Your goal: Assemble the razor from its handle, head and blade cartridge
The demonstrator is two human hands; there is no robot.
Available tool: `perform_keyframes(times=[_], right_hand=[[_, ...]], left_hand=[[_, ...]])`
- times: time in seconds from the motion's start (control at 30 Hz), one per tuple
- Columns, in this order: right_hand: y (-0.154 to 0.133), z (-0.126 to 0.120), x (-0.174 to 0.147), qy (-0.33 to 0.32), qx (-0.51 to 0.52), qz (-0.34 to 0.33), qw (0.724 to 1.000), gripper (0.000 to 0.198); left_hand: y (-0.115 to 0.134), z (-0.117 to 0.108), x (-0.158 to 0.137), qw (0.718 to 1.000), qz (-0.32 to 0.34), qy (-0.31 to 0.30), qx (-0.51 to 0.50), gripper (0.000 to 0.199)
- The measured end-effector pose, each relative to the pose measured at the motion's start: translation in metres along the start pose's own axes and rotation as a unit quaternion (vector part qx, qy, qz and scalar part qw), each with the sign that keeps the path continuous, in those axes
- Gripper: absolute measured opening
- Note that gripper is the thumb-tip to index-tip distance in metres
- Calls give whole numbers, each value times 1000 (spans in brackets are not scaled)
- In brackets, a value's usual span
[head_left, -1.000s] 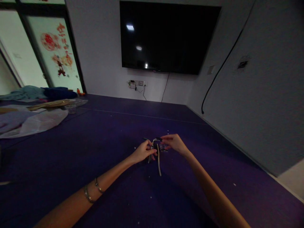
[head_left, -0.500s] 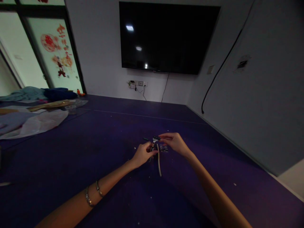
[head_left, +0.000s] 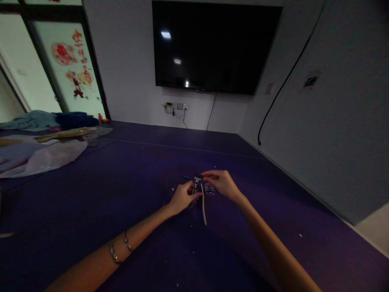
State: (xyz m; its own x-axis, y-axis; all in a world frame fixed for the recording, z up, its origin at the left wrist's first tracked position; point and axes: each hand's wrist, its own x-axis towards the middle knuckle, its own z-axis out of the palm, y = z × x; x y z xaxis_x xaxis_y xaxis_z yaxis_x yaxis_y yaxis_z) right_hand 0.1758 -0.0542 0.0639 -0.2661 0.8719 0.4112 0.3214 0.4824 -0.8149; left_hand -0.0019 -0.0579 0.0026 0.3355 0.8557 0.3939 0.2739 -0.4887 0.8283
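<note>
at the far left of my view i have a glass door [head_left: 68, 69] with red decorations on its pane. below it, a teal cloth [head_left: 36, 119] lies beside a dark blue cloth [head_left: 75, 119], with a small orange object [head_left: 101, 118] just to their right. nearer me, a pale translucent sheet [head_left: 57, 157] spreads over the purple floor covering [head_left: 127, 170].

from the lower left i see the wearer's left forearm reach in, two metallic bracelets [head_left: 113, 253] around it. the left hand [head_left: 181, 198] is closed, thumb and fingers pinching the handle of a razor-like tool [head_left: 196, 183], which leans slightly, its dark head uppermost. a short dark strip [head_left: 186, 177] lies just beyond that hand. the tool is between the two hands, near the middle of my view; just right of its handle lies a pale, slightly curved strip [head_left: 204, 207], then a small clear pack [head_left: 209, 189].

the right hand [head_left: 224, 181] is bent, its fingertips drawn close together at the right end of the tool's head; i cannot tell whether they pinch it or only touch it. a black screen [head_left: 215, 48] hangs on the wall behind, and farther right a thick black cable [head_left: 284, 84] slants down the side wall.
</note>
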Motion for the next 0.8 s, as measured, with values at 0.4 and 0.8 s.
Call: perform_keyframes(times=[0.4, 0.8], right_hand=[[-3, 4, -1, 2, -8, -8, 1000, 20], [-3, 4, -2, -14, -35, -40, 998, 18]], left_hand=[[0, 1, -2, 1000, -11, -4, 4, 25], [2, 1, -2, 1000, -18, -11, -3, 24]])
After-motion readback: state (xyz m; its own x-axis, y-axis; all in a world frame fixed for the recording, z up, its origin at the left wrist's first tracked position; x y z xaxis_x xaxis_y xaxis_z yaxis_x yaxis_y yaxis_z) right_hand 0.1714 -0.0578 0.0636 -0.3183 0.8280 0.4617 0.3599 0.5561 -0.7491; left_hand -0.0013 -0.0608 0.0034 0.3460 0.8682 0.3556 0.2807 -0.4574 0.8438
